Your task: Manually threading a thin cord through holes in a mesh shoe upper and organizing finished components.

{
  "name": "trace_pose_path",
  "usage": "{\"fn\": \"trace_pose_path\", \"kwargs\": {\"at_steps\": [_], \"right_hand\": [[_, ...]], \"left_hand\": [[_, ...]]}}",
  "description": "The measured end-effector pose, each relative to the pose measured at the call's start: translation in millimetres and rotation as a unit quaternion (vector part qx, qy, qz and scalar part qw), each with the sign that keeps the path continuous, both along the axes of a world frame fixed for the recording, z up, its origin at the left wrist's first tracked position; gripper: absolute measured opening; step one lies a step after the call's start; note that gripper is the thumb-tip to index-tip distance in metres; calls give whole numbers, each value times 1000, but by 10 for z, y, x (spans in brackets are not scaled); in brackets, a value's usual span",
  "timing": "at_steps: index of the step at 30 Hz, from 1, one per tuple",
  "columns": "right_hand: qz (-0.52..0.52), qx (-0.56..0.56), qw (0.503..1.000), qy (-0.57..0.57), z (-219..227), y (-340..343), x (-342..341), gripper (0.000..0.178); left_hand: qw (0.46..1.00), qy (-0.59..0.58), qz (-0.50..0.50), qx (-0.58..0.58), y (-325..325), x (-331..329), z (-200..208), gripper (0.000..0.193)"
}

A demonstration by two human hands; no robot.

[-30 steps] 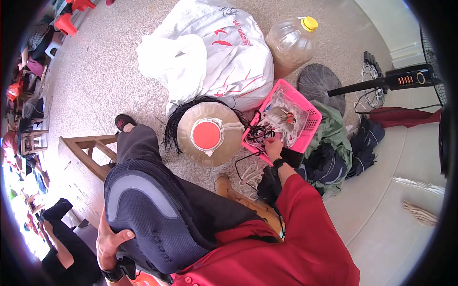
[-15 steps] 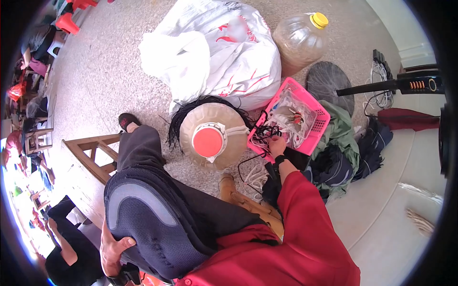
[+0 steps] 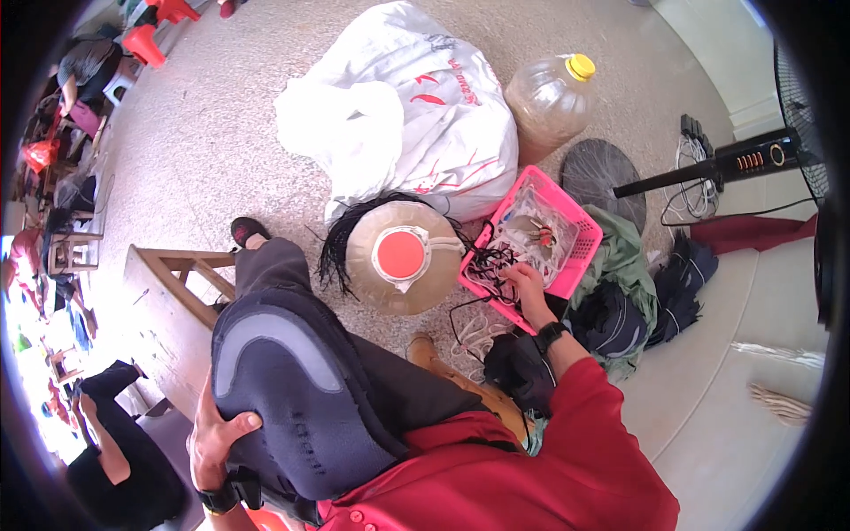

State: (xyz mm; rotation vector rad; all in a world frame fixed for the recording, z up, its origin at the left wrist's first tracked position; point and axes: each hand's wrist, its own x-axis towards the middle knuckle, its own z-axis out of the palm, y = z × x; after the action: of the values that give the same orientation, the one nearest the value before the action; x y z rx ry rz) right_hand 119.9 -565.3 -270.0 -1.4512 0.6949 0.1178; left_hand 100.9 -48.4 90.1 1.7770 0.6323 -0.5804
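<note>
A stack of dark padded fabric pieces (image 3: 292, 416), the top one marked with a pale grey arch, lies across my lap. My left hand (image 3: 215, 435) grips its left edge, thumb on top and the other fingers mostly hidden beneath. At the near left corner of a pink plastic basket (image 3: 580, 257), my right hand (image 3: 526, 290) has its fingers closed at a tangle of black cords (image 3: 489, 264). White cords and clear plastic fill the rest of the basket. Left of it stands a large jug with a red lid (image 3: 400, 255), black cords draped behind it.
A big white sack (image 3: 460, 124) and a clear bottle with a yellow cap (image 3: 549, 102) stand beyond the basket. To the right are a black fan (image 3: 708, 168) and piled green and dark cloth (image 3: 624, 283). A wooden bench (image 3: 155, 310) is left; other people sit farther left.
The view has shifted slightly. My right wrist has swung a little rightward and nearer, with the fingers still at the black cords. My left hand keeps its grip on the fabric stack.
</note>
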Motion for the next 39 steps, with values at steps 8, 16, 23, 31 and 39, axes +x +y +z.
{"fn": "trace_pose_path", "kwargs": {"at_steps": [8,16,23,31,39], "right_hand": [[218,22,973,-70,1462,506,121,10],[230,281,926,-107,2170,1405,342,12],[328,265,906,-28,2324,2201,619,16],[441,220,868,-60,2309,2591,836,15],[509,257,815,-100,2376,3016,1290,15]], "left_hand": [[998,-53,-42,-15,244,-130,-268,116],[996,-74,-53,-26,283,-228,-160,119],[995,-82,-58,-4,264,-275,-164,119],[989,-106,-84,55,311,-423,-207,125],[970,-195,-126,72,165,-448,-60,107]]}}
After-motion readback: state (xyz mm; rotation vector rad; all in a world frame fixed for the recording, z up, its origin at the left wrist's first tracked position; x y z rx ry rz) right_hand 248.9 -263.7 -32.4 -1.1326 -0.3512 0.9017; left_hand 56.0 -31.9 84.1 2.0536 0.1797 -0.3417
